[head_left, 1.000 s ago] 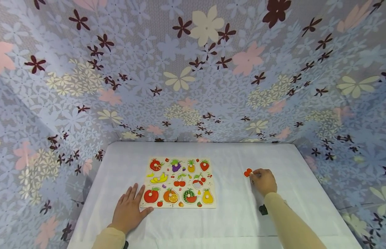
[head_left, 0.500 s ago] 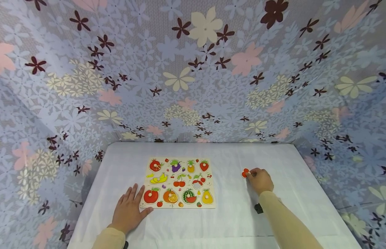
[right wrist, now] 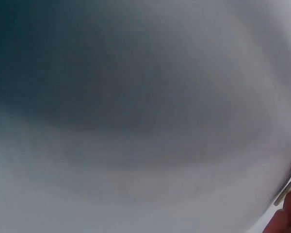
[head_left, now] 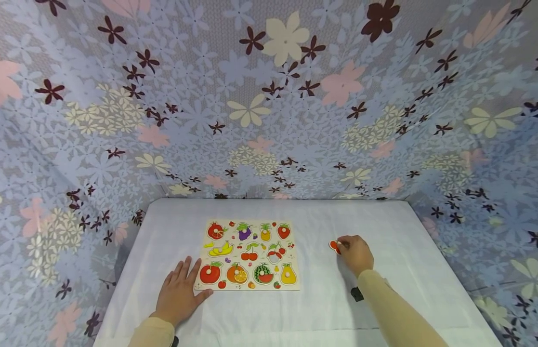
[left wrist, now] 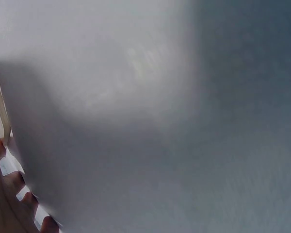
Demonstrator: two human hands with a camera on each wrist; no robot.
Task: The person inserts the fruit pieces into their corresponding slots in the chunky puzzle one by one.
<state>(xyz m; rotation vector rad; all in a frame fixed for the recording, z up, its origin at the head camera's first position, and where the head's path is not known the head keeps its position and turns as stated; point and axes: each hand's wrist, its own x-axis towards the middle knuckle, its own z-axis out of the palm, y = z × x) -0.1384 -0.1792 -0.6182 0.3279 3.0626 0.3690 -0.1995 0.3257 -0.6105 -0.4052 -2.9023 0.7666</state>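
A wooden fruit puzzle board (head_left: 260, 265) lies flat on the table, with several fruit pictures, most bearing a small white knob. At its right, a cherry-shaped spot (head_left: 275, 255) shows a pale grey patch. My left hand (head_left: 175, 296) lies palm down with fingers spread, its thumb and index finger at the board's lower left edge. To the right of the board, my right hand (head_left: 357, 253) pinches a small red puzzle piece (head_left: 334, 246) with a pale rim; the fingers partly cover it. In the right wrist view only some fingertips (right wrist: 286, 218) and the piece's edge show.
White cloth covers the table (head_left: 251, 315). A flower-patterned curtain (head_left: 269, 159) hangs behind it and along both sides. Dark wrist straps (head_left: 357, 294) sit beneath the sleeves. Both wrist views are mostly blurred pale cloth.
My right hand has moved left toward the board with the red puzzle piece, which has turned slightly and is now more covered by the fingers. The left hand and the board stay in place.
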